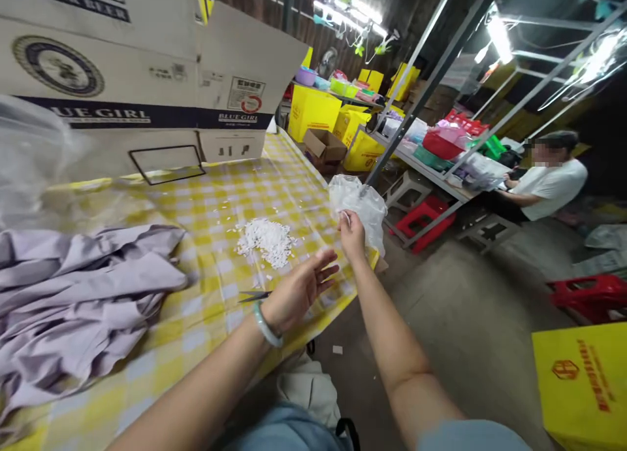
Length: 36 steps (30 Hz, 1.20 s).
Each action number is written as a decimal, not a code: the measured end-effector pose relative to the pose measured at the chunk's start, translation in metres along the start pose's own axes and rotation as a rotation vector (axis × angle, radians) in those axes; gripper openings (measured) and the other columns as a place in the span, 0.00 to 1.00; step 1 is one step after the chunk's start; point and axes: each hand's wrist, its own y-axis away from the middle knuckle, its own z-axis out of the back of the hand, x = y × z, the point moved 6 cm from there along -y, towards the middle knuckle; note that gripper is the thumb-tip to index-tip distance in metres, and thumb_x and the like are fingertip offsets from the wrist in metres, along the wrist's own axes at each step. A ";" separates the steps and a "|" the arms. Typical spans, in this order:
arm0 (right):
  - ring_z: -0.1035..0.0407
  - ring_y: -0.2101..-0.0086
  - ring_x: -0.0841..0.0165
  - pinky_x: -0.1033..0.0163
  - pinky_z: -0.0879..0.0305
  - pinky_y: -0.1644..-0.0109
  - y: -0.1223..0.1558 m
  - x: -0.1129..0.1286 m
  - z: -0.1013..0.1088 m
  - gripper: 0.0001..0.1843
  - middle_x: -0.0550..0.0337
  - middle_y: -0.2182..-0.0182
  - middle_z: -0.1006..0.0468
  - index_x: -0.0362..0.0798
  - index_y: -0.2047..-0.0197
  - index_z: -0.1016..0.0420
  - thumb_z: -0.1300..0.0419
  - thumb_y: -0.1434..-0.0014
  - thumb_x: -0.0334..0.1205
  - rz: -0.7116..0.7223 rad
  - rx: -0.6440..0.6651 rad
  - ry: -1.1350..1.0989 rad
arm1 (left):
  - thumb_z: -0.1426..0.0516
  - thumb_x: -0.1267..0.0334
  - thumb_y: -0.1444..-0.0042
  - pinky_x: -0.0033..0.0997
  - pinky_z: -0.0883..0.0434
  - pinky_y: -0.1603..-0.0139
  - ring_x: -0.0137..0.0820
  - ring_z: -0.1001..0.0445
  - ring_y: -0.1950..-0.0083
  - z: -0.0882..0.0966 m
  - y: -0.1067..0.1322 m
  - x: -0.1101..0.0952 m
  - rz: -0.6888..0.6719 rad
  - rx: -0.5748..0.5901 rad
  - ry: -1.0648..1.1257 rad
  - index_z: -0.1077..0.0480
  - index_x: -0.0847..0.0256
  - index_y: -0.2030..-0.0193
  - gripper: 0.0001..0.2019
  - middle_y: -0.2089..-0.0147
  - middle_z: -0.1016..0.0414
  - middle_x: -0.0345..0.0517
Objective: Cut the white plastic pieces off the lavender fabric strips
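Note:
My right hand [351, 235] is closed on a clear plastic bag [360, 206], held up past the table's right edge. My left hand [300, 289] hovers open, palm up with fingers spread, just over the table's front edge; a pale green bangle sits on its wrist. A heap of small white pieces [267, 240] lies on the yellow checked tablecloth [215, 209], a little left of both hands. Small scissors [255, 297] rest on the cloth right beside my left hand.
Lilac fabric [78, 294] is piled on the table's left. Big cardboard boxes [147, 72] stand at the back. A seated person [551, 180] works at a far bench with coloured bins. Red stools [424, 219] and a yellow box [582, 385] stand on the floor.

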 end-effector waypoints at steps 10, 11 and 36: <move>0.32 0.57 0.57 0.47 0.36 0.46 0.014 0.008 -0.019 0.12 0.47 0.61 0.24 0.47 0.61 0.26 0.46 0.38 0.44 0.225 0.152 0.211 | 0.40 0.55 0.40 0.44 0.33 0.39 0.44 0.26 0.44 0.054 0.042 -0.009 -0.181 -0.219 -0.542 0.22 0.60 0.52 0.14 0.49 0.21 0.53; 0.31 0.58 0.59 0.49 0.35 0.47 0.022 0.022 -0.043 0.12 0.49 0.61 0.24 0.47 0.60 0.26 0.46 0.37 0.44 0.264 0.246 0.173 | 0.42 0.57 0.38 0.44 0.33 0.39 0.43 0.26 0.44 0.060 0.056 -0.018 -0.294 -0.252 -0.697 0.23 0.60 0.51 0.14 0.48 0.21 0.53; 0.34 0.71 0.77 0.67 0.40 0.69 0.065 0.305 -0.190 0.09 0.70 0.72 0.29 0.49 0.69 0.32 0.36 0.39 0.39 0.645 0.818 -0.486 | 0.44 0.67 0.50 0.37 0.31 0.56 0.37 0.29 0.61 0.165 0.197 -0.209 -0.733 -0.765 -1.521 0.28 0.63 0.66 0.06 0.67 0.27 0.45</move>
